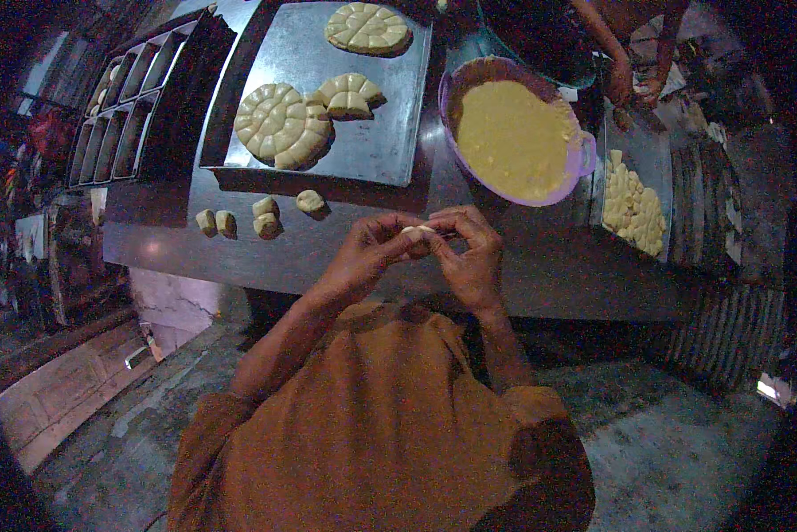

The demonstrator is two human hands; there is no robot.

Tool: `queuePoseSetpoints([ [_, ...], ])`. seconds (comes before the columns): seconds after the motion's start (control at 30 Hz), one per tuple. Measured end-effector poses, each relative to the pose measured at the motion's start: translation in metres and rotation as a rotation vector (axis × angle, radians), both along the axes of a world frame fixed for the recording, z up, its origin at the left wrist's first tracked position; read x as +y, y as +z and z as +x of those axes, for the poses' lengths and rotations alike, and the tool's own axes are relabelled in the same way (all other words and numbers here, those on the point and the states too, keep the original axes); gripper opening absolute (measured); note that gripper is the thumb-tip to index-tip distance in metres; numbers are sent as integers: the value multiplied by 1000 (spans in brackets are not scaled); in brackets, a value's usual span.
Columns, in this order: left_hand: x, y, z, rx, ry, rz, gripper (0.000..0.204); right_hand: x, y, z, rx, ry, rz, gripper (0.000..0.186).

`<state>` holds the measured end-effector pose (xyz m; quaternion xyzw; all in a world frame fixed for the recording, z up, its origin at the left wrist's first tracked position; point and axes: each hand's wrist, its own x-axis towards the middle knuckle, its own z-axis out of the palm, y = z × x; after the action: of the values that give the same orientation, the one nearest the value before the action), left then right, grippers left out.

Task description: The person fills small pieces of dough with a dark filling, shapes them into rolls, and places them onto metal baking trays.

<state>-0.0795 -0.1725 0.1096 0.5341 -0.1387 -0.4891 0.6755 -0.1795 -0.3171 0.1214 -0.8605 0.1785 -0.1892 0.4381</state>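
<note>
A person in an orange shirt is looking down at their own two hands, which are meeting just above the near edge of a dark metal surface point(540, 266). The left hand point(363, 257) and the right hand point(474, 253) are pinching a small pale dough piece point(416, 234) between their fingertips. Both hands are closed on it, thumbs and forefingers pressing from either side, so the dough is sitting right between them and only its top is showing.

Beyond the left hand, five small dough pieces point(258, 215) are lying loose on the surface, near one another. Farther back, a flat metal tray point(376, 133) is holding three round dough discs scored into wedges: a whole one point(279, 122) at the tray's left, a partly broken one point(350, 96) touching it, and another whole one point(368, 28) at the far edge.

Beyond the right hand, a purple bowl point(585, 151) is standing filled with smooth yellow paste point(512, 137). To its right, a second tray point(651, 146) is carrying a heap of small pale dough pieces point(633, 208). At the top right, another person's hands point(633, 87) are working over that tray. To the far left, a dark metal mould point(119, 120) with rectangular compartments is standing.
</note>
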Motion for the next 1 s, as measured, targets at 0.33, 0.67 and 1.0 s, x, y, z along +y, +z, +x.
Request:
queuePoseSetpoints([
  [0.33, 2, 1, -1, -309, -121, 78, 29, -26, 2, -5, 187, 196, 468, 10],
  [0.67, 13, 3, -6, -430, -222, 132, 30, -35, -5, -8, 330, 181, 457, 14],
  [1.0, 16, -5, -7, -165, -94, 40, 52, -26, -25, -6, 286, 236, 687, 35],
])
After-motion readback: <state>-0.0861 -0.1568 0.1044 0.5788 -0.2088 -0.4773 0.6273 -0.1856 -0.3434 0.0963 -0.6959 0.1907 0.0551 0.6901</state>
